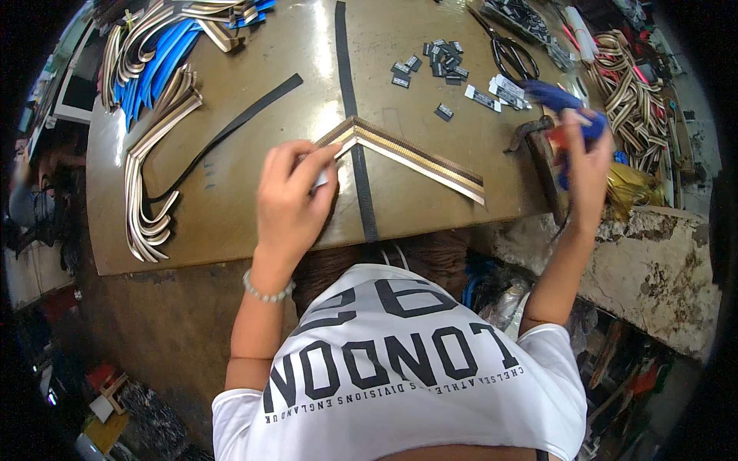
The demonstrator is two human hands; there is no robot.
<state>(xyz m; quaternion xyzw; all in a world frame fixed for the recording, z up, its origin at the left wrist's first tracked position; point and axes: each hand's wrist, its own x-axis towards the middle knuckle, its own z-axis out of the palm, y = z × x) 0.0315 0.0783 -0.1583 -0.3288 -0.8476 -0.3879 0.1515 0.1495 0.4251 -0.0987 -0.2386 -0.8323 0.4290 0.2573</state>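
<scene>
Striped strap [421, 159] lies on the olive-brown table [231, 203] right in front of me, bent to a sharp peak like an upside-down V. Long leg slopes down to the right, ends in a cut edge; short leg drops left into my fingers. Stripes run lengthwise: dark brown on the upper side, gold and black mid-band, cream along the lower edge, texture looks woven, slight sheen. Peak sits across a straight black strip [347, 84]. My left hand [294, 192] is closed, thumb and fingertips pinching the short leg; small white piece [320, 179] also shows between the fingers, can't tell what it is. My right hand [588, 165] is off at the right edge, wrapped around a blue tool [555, 97] with some red, motion-blurred, exact type unclear. Near that: black-handled scissors [516, 58], white labels [507, 92], scattered small black labels [442, 60]. Left side: bundle of cream-and-brown straps [138, 196], curled, beside a loose black strap [250, 114].
</scene>
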